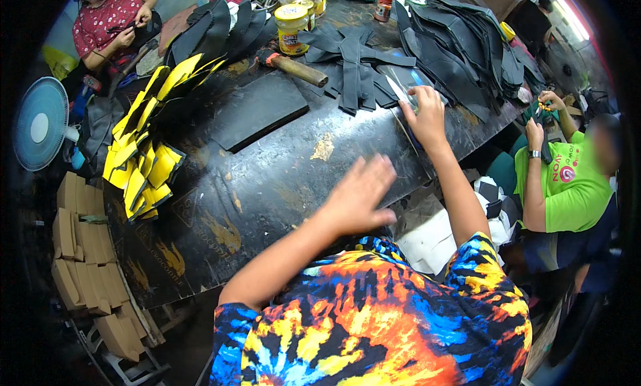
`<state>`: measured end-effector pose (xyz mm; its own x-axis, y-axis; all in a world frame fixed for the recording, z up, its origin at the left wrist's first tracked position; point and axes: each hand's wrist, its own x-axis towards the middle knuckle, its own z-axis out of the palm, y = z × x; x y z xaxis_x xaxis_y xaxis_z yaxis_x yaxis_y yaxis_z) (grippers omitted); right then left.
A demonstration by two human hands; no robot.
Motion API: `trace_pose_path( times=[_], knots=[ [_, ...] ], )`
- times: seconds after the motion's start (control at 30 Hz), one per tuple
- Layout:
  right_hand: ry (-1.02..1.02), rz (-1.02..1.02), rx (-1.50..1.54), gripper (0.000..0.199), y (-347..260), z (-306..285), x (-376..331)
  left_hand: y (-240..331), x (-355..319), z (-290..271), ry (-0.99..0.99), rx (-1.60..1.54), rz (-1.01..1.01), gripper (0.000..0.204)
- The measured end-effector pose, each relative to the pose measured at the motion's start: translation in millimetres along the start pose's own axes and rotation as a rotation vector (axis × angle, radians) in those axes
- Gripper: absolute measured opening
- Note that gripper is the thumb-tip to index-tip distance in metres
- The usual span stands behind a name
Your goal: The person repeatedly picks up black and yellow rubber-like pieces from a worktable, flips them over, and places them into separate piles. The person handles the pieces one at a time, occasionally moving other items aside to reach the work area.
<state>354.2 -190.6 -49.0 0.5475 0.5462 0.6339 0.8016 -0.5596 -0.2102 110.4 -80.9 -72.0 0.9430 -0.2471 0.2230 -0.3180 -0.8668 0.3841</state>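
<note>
Hanging wide over the counter point(267, 179), the left hand point(357, 196) held nothing, while the right hand point(426, 117), grip unclear, met a pale pointed blade point(397, 91), likely kept handy.

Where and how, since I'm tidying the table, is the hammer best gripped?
Probably around the middle of the hammer's wooden handle, from the near side, palm down: its free end angles right and nearer, and a yellow bucket stands behind it.

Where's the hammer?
In the head view, the hammer lies on the dark table, in the upper part, slightly left of centre, between the yellow tub and the flat black rectangular slab.
</note>
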Motion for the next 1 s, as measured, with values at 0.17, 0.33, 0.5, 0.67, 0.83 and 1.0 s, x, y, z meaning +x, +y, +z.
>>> trace_pose_path(
  times=[0.17, 0.33, 0.5, 0.67, 0.83, 1.0],
  knots=[
    [-0.366, -0.243, 0.391, 0.046, -56.1, 6.8, -29.2, 48.2, -34.8, -23.8, -0.447, -1.101, -0.092, 0.047],
    [-0.667, -0.376, 0.156, 0.09, -124.2, -34.2, -96.6, -0.8, -96.2, -78.4, 0.401, -0.696, -0.325, 0.041],
    [-0.904, -0.684, 0.16, 0.086, -136.3, -54.2, -109.2, -67.7, -159.1, -102.8, 0.949, -0.174, -0.606, 0.036],
    [-0.594, -0.537, 0.2, 0.103, -158.0, 16.5, -57.9, -79.1, -172.5, -76.0, 1.019, -0.192, -0.722, 0.037],
    [-0.655, -0.61, 0.28, 0.102, -191.5, 5.9, -81.1, -78.3, -176.7, -68.5, 0.863, 0.06, -0.706, 0.037],
    [-1.022, -0.7, 0.375, 0.076, -144.9, -74.3, -123.6, -82.6, -179.9, -67.9, 1.021, -0.278, -0.767, 0.036]
  ],
)
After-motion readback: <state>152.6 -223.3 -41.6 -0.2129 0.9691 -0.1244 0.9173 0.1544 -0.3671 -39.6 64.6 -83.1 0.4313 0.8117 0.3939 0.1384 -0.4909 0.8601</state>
